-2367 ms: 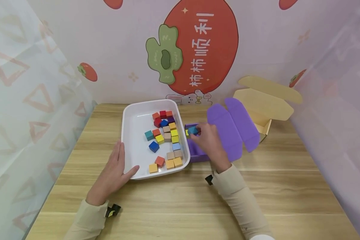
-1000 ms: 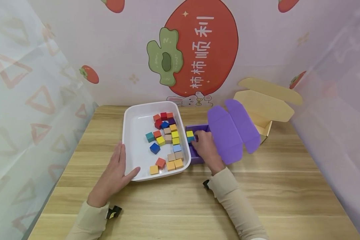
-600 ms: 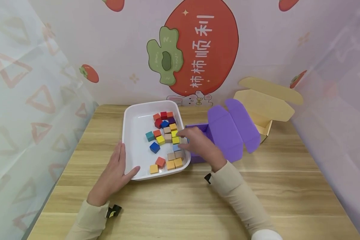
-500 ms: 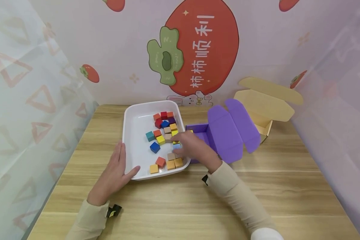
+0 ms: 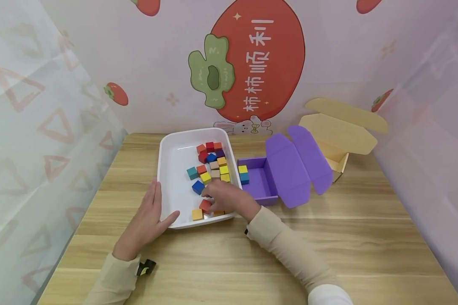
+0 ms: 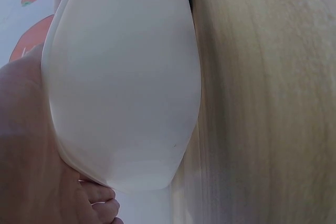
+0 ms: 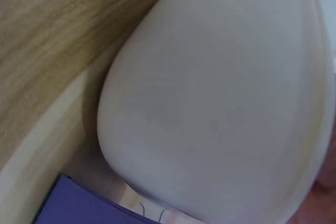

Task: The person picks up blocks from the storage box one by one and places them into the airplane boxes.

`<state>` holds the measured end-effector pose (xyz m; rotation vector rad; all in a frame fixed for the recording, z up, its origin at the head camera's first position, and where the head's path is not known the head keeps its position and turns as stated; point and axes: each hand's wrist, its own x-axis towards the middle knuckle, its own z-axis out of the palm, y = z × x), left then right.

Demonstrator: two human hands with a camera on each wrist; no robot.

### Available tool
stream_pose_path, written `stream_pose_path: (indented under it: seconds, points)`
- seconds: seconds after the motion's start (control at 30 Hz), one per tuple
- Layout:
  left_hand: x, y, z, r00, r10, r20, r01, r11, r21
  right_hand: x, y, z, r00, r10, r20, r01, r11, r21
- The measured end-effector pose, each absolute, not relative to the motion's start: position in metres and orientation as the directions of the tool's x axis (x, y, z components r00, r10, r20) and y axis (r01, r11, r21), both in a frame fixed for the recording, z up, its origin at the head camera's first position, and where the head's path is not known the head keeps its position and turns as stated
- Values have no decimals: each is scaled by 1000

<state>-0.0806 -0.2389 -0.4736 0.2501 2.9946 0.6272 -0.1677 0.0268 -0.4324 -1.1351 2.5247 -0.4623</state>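
Observation:
My left hand rests against the left front corner of the white tray, thumb stretched over the rim. Its fingers lie along the tray's outer side, also seen in the left wrist view. My right hand reaches over the tray's right rim, fingertips down between a blue cube and an orange-red cube. I cannot tell whether it pinches one. It hides some cubes at the front right. A yellow cube and a teal cube sit side by side in the open purple box.
Several more coloured cubes lie in the tray, among them a teal cube and a red cube. The purple box's lid spreads to the right. Behind it stands an open tan box near the back wall.
My right hand has let go of the teal cube in the purple box beside the yellow one. It has then moved left over the tray, towards its front. My left hand stays put.

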Motion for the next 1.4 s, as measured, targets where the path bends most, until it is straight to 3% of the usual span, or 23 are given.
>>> stream_pose_path:
  seconds: [0.27, 0.6, 0.9, 1.17, 1.4]
  points:
    - [-79, -238, -473, -985, 172, -34, 144, 904, 402, -167, 22, -437, -615, -772, -159, -687, 624, -373]
    - [-76, -237, -476, -985, 170, -35, 141, 902, 408, -167, 31, -428, -653, -747, -125, -626, 626, -465]
    - [-77, -236, -473, -986, 163, -38, 135, 908, 398, -170, 71, -386, -749, -659, -72, -504, 637, -584]
    - [-77, -237, -472, -985, 167, -36, 139, 905, 401, -176, 111, -373, -887, -458, 57, -417, 742, -525]
    - [-77, -237, -472, -986, 165, -38, 136, 906, 401, -175, 125, -387, -953, -303, 23, -273, 820, -504]
